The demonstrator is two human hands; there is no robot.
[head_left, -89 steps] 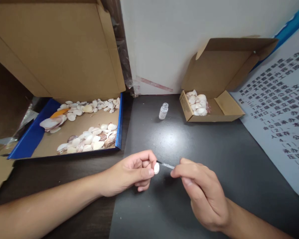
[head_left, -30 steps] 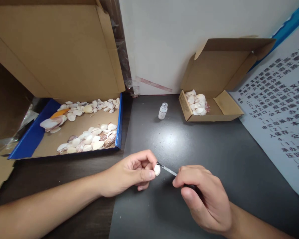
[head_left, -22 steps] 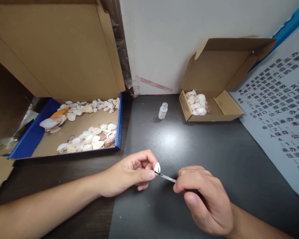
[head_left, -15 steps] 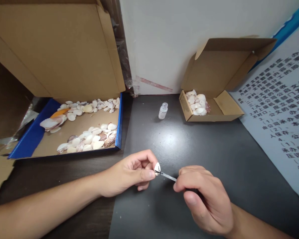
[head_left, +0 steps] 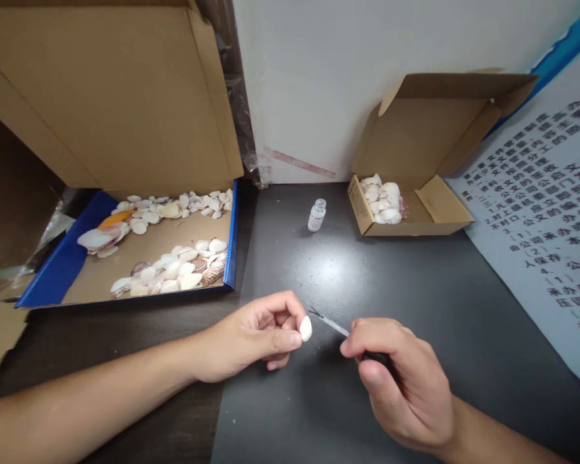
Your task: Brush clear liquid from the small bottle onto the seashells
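Observation:
A small white seashell (head_left: 306,329) is pinched between the thumb and fingers of my left hand (head_left: 263,335). My right hand (head_left: 403,380) is closed around the black cap of an applicator brush (head_left: 334,324). Its clear stem points up and left, and its dark bristles are splayed. The brush tip sits just right of the shell and slightly above it, apart from it. Farther back on the dark mat stands a small clear bottle (head_left: 316,218) with its mouth uncovered.
On the left, an open blue-sided cardboard box (head_left: 140,252) holds many shells in two groups. A smaller open cardboard box (head_left: 418,227) at the back right has a pile of white shells. A printed sheet (head_left: 555,238) covers the right side, and a white panel (head_left: 314,84) rises behind.
The brush has come off the shell, shifting up and to the right with my right hand. My left hand and the shell have stayed in nearly the same place.

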